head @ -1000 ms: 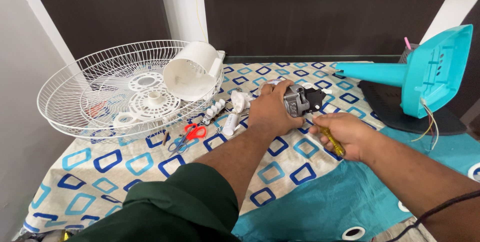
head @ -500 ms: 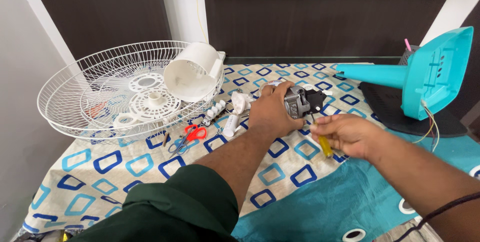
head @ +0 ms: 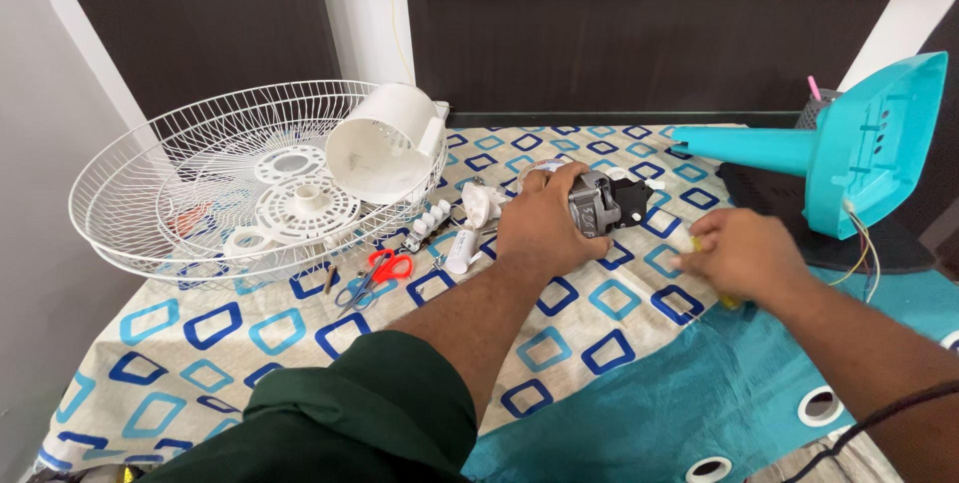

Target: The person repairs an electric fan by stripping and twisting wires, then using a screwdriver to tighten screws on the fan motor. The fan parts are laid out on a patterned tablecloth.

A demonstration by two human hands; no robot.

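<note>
My left hand (head: 544, 223) grips a grey and black fan motor (head: 604, 201) that rests on the patterned cloth (head: 300, 343). Just right of the motor, my right hand (head: 744, 255) is closed around a yellow-handled screwdriver (head: 727, 299); only bits of the yellow handle show under the fingers. The hand is slightly blurred. A turquoise fan stand (head: 849, 148) lies on its side to the right, with loose wires hanging from its base.
A white wire fan guard (head: 150, 183) at the left holds white plastic discs and a white motor cover (head: 385, 143). Red-handled scissors (head: 375, 273), a white capacitor (head: 460, 251) and small white parts lie beside it. A turquoise cloth with eyelets (head: 699, 393) covers the near right.
My right hand has moved to the right and away from the motor with the screwdriver. My left hand keeps holding the motor in the same place.
</note>
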